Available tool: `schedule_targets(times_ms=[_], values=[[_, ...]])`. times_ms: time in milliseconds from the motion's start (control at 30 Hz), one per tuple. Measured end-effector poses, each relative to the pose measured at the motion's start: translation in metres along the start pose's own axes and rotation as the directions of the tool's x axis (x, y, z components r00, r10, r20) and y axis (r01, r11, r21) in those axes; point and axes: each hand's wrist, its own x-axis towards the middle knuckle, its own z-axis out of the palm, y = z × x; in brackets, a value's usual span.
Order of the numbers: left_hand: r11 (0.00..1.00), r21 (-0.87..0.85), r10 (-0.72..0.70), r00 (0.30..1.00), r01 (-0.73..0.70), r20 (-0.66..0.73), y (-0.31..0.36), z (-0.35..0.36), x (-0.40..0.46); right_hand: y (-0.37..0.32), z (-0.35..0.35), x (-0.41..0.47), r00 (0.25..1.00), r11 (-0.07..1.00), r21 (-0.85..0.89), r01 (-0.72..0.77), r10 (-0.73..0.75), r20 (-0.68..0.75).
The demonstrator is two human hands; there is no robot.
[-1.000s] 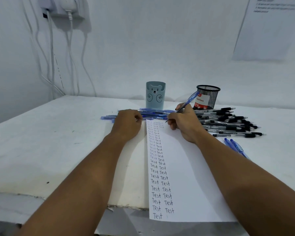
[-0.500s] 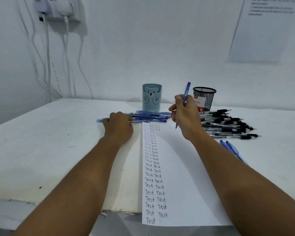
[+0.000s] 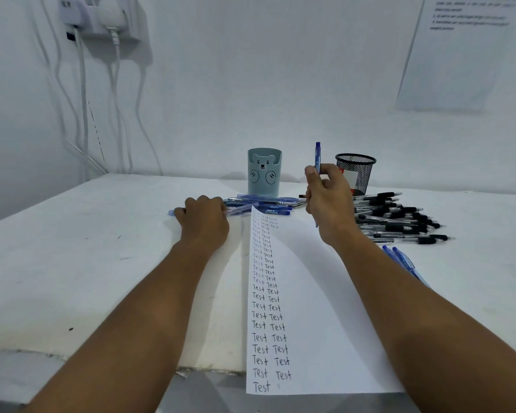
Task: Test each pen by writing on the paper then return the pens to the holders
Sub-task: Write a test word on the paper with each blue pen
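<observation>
The right hand (image 3: 328,201) has come up off the paper (image 3: 319,308) since a second ago. Then its pen tip was down on the top lines of writing; now the blue pen (image 3: 317,156) stands almost upright, cap end up, well clear of the sheet. The grip is a pinch: thumb and fingers curled round the barrel, wrist raised, palm turned left, the forearm reaching in from the near right. The pen's lower tip shows below the hand, above the paper's far right part.

The left hand (image 3: 204,217) has slid left, away from the paper's edge. It sits knuckles up on the bench (image 3: 87,263), fingers curled down over a blue pen lying flat. Whether it is actually gripping that pen, I cannot tell.

The blue pens (image 3: 265,204) lie in a loose row at the far end of the paper, just in front of the bear holder (image 3: 264,172). The black pens (image 3: 399,222) are heaped to the right, near the mesh holder (image 3: 356,174). Two more blue pens (image 3: 399,260) lie by the right forearm. The paper hangs over the near bench edge, two columns of "Test" down its left side.
</observation>
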Motion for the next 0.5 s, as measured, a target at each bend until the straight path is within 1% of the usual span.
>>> schedule_targets(times_ms=[167,233,300,367,433,500], values=[[0.996,-0.069,0.05,0.978,-0.065,-0.204,0.005,-0.007,0.001,-0.008,0.0,0.005,0.996,0.997,0.038,-0.073,0.074,-0.043],[0.987,-0.117,0.077,0.958,-0.113,-0.277,0.006,-0.01,0.001,-0.015,-0.002,0.009,0.995,0.996,-0.002,-0.09,0.089,-0.043],[0.957,-0.219,0.124,0.949,-0.192,-0.29,0.009,-0.011,-0.001,-0.022,-0.006,0.011,0.998,0.992,-0.109,-0.069,0.068,-0.018],[0.902,-0.328,0.205,0.946,-0.282,-0.25,0.012,-0.01,-0.004,-0.029,-0.012,0.012,0.999,0.954,-0.299,-0.03,0.042,0.032],[0.858,-0.381,0.287,0.937,-0.344,-0.199,0.016,-0.009,-0.008,-0.037,-0.021,0.011,0.995,0.881,-0.473,-0.008,0.054,0.083],[0.824,-0.423,0.35,0.926,-0.376,-0.142,0.021,-0.008,-0.012,-0.047,-0.034,0.006,0.986,0.783,-0.622,-0.019,0.118,0.118]])
